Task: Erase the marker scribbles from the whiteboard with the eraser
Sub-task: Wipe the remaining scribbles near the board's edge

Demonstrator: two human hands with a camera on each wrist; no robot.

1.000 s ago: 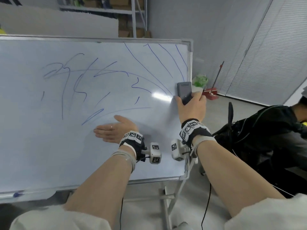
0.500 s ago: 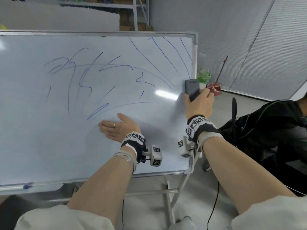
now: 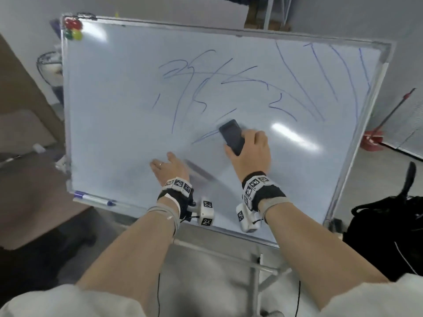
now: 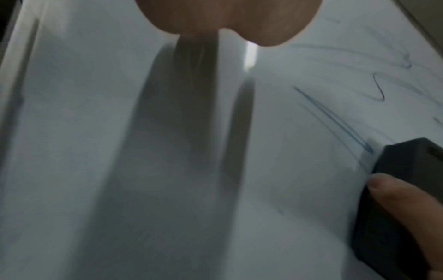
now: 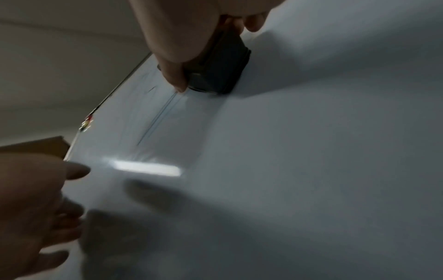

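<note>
Mid-wipe now, right hand clamped round the dark eraser flat on the whiteboard at a low blue stroke, left hand spread flat bracing below, most scribbles untouched, probably calling next for firm passes upward and right.

Bare whiteboard lies left of the eraser; the left hand blocks below.
</note>
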